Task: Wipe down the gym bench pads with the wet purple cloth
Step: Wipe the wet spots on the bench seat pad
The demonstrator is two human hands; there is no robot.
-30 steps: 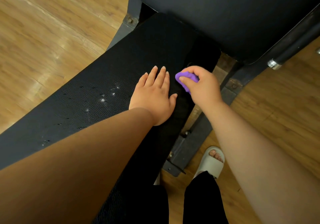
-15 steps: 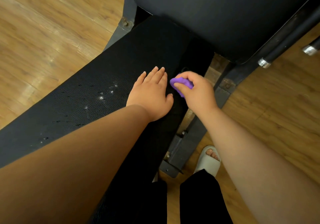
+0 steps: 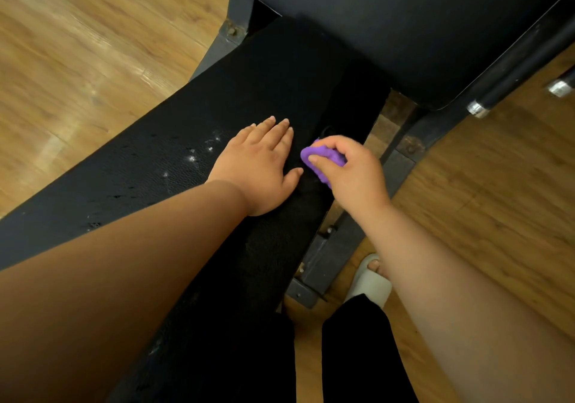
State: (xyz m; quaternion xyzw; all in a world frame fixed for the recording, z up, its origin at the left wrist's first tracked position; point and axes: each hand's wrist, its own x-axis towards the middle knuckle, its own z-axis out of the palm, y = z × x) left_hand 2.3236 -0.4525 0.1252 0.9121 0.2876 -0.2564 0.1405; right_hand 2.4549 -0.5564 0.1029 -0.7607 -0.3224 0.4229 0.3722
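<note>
The small wadded wet purple cloth (image 3: 323, 155) is bunched in the right hand (image 3: 353, 173), with fingers and thumb curled round it. It is pressed to the long black textured seat pad (image 3: 149, 169) near the pad's right edge, just short of the smooth dark back pad (image 3: 389, 22). The left hand (image 3: 259, 166) lies flat on the seat pad just beside the cloth, fingers straight and together, holding nothing.

The likeliest fault is patchy coverage. Balled this tight, the cloth meets the pad with only a small face, so strokes may leave unwiped strips between them. The patch under the left palm will also be missed unless that hand lifts or shifts.

A cluster of whitish specks (image 3: 193, 158) sits on the pad left of the left hand. Whether they are dirt or worn-through cover cannot be told. If they are wear, hard wet rubbing could lift more of the surface or work water into it.

The cloth is also close to the pad's edge. An outward stroke could run off and bring the knuckles onto the grey bolted metal frame (image 3: 329, 256) below.

A very wet cloth squeezed this hard may drip too, and drops on the wooden plank floor (image 3: 77, 60) would land beside the foot in the pale slipper (image 3: 370, 281) — a slip risk.
</note>
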